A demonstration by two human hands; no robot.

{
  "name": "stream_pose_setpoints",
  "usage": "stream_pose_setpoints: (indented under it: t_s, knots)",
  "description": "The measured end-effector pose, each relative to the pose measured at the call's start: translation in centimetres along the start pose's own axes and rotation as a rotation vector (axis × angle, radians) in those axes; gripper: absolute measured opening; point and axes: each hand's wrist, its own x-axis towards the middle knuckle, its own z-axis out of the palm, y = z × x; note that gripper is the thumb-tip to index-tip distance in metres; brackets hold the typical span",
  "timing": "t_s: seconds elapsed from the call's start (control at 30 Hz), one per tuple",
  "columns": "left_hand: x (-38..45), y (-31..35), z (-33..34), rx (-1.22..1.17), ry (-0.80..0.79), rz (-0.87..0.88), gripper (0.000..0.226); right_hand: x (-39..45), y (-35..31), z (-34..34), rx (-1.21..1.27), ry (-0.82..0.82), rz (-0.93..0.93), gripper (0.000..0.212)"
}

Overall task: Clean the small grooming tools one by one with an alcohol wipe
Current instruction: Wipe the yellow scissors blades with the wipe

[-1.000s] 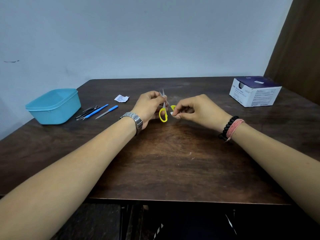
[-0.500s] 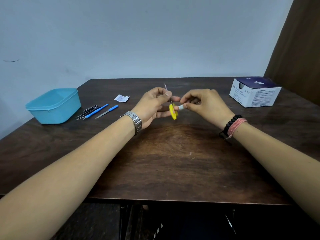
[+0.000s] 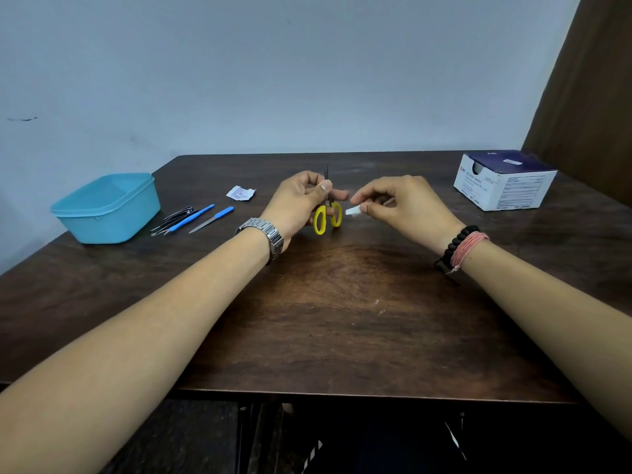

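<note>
Mid-frame, your left hand (image 3: 301, 203) pinches the small scissors (image 3: 327, 208) upright at the pivot, tips up; both yellow loops now face you side by side, where half a second ago they showed edge-on as one. Your right hand (image 3: 403, 206) has drawn back, so the folded alcohol wipe (image 3: 353, 210) pinched in its fingertips sits just right of the loops, not touching. Farther off, unchanged: the remaining tools (image 3: 191, 218) beside the blue tub (image 3: 107, 206) at left, a torn sachet (image 3: 241, 193) above them, the swab box (image 3: 504, 179) at upper right.
</note>
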Motion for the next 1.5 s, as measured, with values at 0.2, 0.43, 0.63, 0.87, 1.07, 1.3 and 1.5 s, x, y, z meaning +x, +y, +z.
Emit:
stream_pose_setpoints:
  t_s: [0.2, 0.43, 0.63, 0.87, 1.07, 1.3, 1.5]
  knots:
    - [0.3, -0.3, -0.1, -0.031, -0.009, -0.014, 0.013, 0.0, 0.1, -0.1, -0.006, 0.009, -0.002, 0.013]
    - [0.2, -0.4, 0.0, -0.109, -0.051, -0.048, 0.012, 0.0, 0.0, -0.1, 0.03, 0.018, 0.009, 0.015]
    - [0.2, -0.7, 0.1, -0.041, 0.0, 0.013, 0.016, 0.1, 0.0, -0.2, 0.141, 0.072, 0.078, 0.013]
    - [0.1, -0.9, 0.3, -0.044, -0.02, -0.07, 0.023, -0.1, -0.5, 0.4, 0.171, 0.015, 0.038, 0.007]
    - [0.1, -0.9, 0.3, -0.113, -0.033, -0.14, 0.019, 0.0, -0.4, 0.8, 0.104, -0.083, 0.023, 0.008]
    - [0.1, -0.6, 0.3, -0.125, 0.001, -0.133, 0.02, -0.1, -0.5, 0.5, 0.134, -0.073, 0.025, 0.008]
    - [0.0, -0.6, 0.5, -0.153, -0.017, -0.124, 0.032, 0.0, 0.0, 0.5, 0.1, -0.094, 0.032, 0.011]
